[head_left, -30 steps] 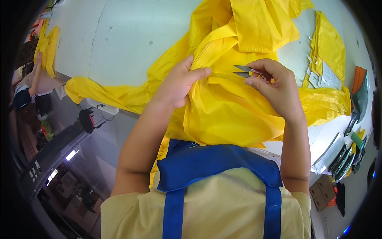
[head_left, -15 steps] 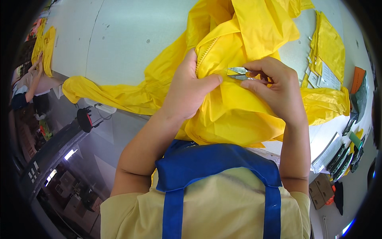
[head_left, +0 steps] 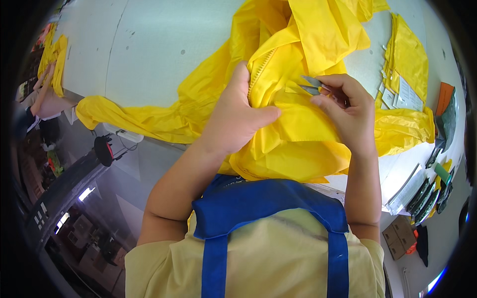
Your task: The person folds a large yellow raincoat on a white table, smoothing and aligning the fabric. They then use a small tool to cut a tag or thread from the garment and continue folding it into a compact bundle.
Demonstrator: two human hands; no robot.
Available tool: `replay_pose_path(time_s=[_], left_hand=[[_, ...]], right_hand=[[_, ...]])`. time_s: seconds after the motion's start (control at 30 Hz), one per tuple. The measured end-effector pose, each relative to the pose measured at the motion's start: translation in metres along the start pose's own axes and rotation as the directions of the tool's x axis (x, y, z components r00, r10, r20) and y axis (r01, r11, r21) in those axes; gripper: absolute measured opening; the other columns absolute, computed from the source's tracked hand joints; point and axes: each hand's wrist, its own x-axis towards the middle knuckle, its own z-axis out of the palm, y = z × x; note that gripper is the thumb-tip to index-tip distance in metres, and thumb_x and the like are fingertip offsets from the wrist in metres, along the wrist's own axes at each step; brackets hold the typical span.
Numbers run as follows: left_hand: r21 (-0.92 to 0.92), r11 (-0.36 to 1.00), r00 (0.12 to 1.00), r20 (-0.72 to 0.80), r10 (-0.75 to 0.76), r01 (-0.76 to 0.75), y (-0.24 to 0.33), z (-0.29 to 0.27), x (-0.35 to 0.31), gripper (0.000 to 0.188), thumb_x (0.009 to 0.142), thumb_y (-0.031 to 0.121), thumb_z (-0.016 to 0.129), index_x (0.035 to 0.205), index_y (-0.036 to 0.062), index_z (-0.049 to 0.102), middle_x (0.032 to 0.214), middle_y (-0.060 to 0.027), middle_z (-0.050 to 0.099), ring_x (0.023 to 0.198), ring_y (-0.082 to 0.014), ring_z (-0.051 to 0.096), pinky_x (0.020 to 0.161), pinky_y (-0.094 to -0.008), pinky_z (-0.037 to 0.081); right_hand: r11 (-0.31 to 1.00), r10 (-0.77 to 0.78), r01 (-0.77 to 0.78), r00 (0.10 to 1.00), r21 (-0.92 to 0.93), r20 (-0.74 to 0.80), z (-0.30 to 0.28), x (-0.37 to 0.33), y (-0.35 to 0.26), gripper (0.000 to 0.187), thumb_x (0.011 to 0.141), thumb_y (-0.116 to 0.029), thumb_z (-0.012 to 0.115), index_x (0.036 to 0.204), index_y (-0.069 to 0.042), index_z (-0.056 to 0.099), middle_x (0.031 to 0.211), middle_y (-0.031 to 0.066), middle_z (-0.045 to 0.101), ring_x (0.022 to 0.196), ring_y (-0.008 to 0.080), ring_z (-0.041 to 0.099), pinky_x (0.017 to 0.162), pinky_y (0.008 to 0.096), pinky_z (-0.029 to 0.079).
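Observation:
A yellow zippered jacket [head_left: 293,149] lies bunched over the near edge of the table, one sleeve stretched out to the left and another part to the right. My left hand [head_left: 236,111] grips its fabric beside the zipper [head_left: 261,72], thumb on top and the other fingers hidden behind the cloth. In my right hand [head_left: 350,107] is a pair of thread snips [head_left: 311,85], held just above the fabric. Their pointed blades are spread apart and aim left, toward my left thumb. A thin loose thread seems to show near the blades.
The pale table [head_left: 149,54] extends away from me. Folded yellow garments with white tags [head_left: 407,94] lie at the right. Beyond them are an orange piece [head_left: 446,98], papers [head_left: 406,188] and dark packets. Cardboard boxes [head_left: 399,237] stand lower right. Another person handles yellow cloth [head_left: 58,64] far left.
My right hand has drawn the snips slightly right and up from the fabric, and their blades have spread wider. My left hand keeps its hold on the jacket.

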Motion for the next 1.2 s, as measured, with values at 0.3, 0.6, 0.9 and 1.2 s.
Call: replay_pose_path(time_s=[0.3, 0.6, 0.9, 1.2], left_hand=[[0.593, 0.678, 0.757, 0.648, -0.081, -0.435, -0.046, 0.031, -0.027, 0.055, 0.079, 0.018, 0.068, 0.127, 0.0076, 0.042, 0.114, -0.0203, 0.057, 0.096, -0.0368, 0.061, 0.079, -0.042, 0.05], [0.71, -0.298, 0.441, 0.654, 0.614, -0.638, 0.012, 0.024, 0.098, 0.024, 0.077, 0.009, 0.063, 0.101, 0.0111, 0.066, 0.088, -0.0093, 0.066, 0.087, -0.0309, 0.062, 0.077, -0.0416, 0.05], [-0.011, 0.842, 0.752, -0.458, 0.475, -0.539, 0.2, -0.108, 0.18, 0.02, 0.094, 0.013, 0.049, 0.111, 0.0035, 0.055, 0.102, -0.0089, 0.064, 0.086, -0.0219, 0.062, 0.068, -0.0336, 0.051], [-0.072, 0.905, 0.64, -0.73, 0.238, -0.418, 0.188, -0.335, 0.025, 0.039, 0.101, 0.025, 0.042, 0.134, 0.0052, 0.044, 0.128, -0.0134, 0.054, 0.116, -0.0304, 0.054, 0.097, -0.0474, 0.046]], right_hand=[[0.972, 0.224, -0.232, 0.96, -0.03, -0.167, -0.004, 0.004, 0.004, 0.049, 0.077, -0.016, 0.073, 0.116, 0.0, 0.047, 0.103, 0.0126, 0.06, 0.082, 0.0175, 0.061, 0.072, 0.0271, 0.049], [0.862, 0.223, -0.3, 0.948, -0.407, -0.226, 0.005, -0.043, 0.028, 0.044, 0.077, -0.013, 0.07, 0.112, -0.004, 0.043, 0.078, 0.0165, 0.064, 0.069, 0.036, 0.064, 0.061, 0.0421, 0.051], [0.772, 0.177, -0.449, 0.831, -0.449, -0.527, -0.102, -0.078, 0.046, 0.02, 0.083, -0.006, 0.063, 0.102, -0.01, 0.057, 0.069, 0.0085, 0.062, 0.063, 0.0203, 0.061, 0.058, 0.033, 0.047], [0.423, -0.571, -0.531, 0.472, -0.734, -0.671, -0.424, -0.114, 0.039, 0.032, 0.093, -0.038, 0.054, 0.118, -0.018, 0.06, 0.085, 0.003, 0.065, 0.079, 0.0177, 0.064, 0.07, 0.0308, 0.051]])
